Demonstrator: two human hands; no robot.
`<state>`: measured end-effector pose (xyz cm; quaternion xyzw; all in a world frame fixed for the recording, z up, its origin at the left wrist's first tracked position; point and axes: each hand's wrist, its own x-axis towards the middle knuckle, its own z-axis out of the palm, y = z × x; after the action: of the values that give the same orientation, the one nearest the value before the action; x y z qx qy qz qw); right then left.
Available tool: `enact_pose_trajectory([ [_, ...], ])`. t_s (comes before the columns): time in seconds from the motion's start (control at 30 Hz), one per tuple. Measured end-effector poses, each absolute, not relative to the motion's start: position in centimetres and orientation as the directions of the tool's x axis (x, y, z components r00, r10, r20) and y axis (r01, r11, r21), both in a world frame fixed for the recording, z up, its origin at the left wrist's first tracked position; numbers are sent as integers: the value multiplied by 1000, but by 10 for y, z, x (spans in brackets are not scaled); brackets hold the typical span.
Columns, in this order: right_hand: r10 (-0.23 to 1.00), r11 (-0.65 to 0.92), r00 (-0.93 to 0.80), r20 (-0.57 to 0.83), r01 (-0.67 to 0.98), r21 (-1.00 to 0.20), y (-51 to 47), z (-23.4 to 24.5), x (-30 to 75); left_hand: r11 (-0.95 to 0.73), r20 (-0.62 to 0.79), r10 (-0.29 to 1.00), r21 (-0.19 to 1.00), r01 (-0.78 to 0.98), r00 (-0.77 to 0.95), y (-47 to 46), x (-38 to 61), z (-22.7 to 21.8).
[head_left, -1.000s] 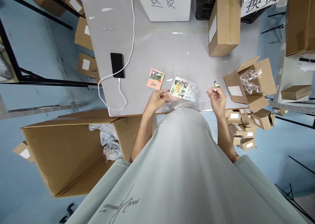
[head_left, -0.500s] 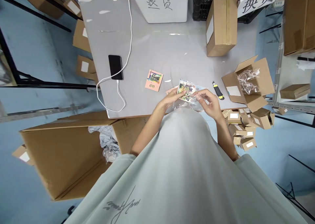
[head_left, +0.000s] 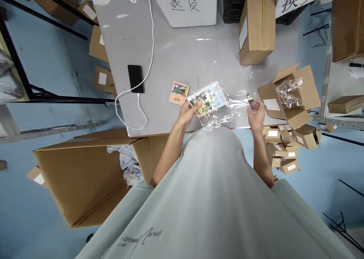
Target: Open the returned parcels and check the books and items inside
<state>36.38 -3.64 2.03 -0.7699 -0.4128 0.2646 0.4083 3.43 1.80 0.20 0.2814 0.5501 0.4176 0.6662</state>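
Observation:
My left hand (head_left: 187, 114) pinches a colourful printed card (head_left: 207, 99) by its left end, thumb on top; whether it is one sheet or a thin booklet I cannot tell. Clear plastic film (head_left: 220, 116) lies under and around the card and spreads to the right. My right hand (head_left: 256, 115) is closed around the lower part of a black and yellow utility knife (head_left: 250, 99) near the table's front edge. Just left of the card, a small pink card (head_left: 179, 93) with a dark picture lies flat on the table.
A phone (head_left: 136, 79) with a white cable lies at left. To the right stand an open carton (head_left: 290, 94) with plastic inside and a closed carton (head_left: 257, 29). A white bin (head_left: 187, 18) and black crate (head_left: 234, 3) are behind. A large box (head_left: 85, 183) sits below left.
My right hand has left the card and moved right, closing on the utility knife. My left hand has shifted slightly left with the card, which now shows more of its face.

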Motion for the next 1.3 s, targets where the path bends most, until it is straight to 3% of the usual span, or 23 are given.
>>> enact_pose_trajectory([
  [0.1, 887, -174, 430, 166, 647, -743, -45, 40, 339, 482, -482, 875, 860, -169, 41, 17, 28, 12],
  [0.23, 922, -37, 313, 229, 659, -751, -36, 58, 320, 465, -460, 884, 883, -63, 79, 16, 21, 27],
  [0.33, 928, -84, 336, 162, 609, -788, -19, 50, 330, 477, -468, 875, 877, -58, 120, 16, 14, 34],
  [0.5, 951, -228, 278, -135, 335, -914, -10, 33, 357, 535, -518, 843, 837, -116, 149, 17, 1, 34],
  [0.6, 944, -288, 226, -240, 208, -935, -16, 32, 364, 547, -533, 835, 829, -114, 135, 16, -7, 33],
  [0.7, 932, -264, 299, -204, 178, -948, -22, 37, 363, 562, -549, 826, 819, -119, 127, 14, -13, 33],
  [0.83, 882, -165, 472, -5, 298, -940, -32, 58, 350, 561, -553, 828, 811, -164, 97, 11, -16, 33],
  [0.9, 875, -153, 484, 31, 336, -929, -36, 69, 342, 562, -557, 826, 808, -177, 84, 10, -16, 33],
  [1.0, 922, -190, 380, -72, 284, -940, -37, 78, 334, 565, -561, 824, 804, -183, 81, 9, -14, 35],
  [1.17, 927, -372, -6, -374, 83, -924, -28, 77, 330, 575, -568, 818, 801, -167, 91, 7, -13, 40],
  [1.3, 931, -360, -57, -360, 17, -933, -26, 88, 330, 573, -566, 819, 801, -175, 91, 5, -13, 40],
])
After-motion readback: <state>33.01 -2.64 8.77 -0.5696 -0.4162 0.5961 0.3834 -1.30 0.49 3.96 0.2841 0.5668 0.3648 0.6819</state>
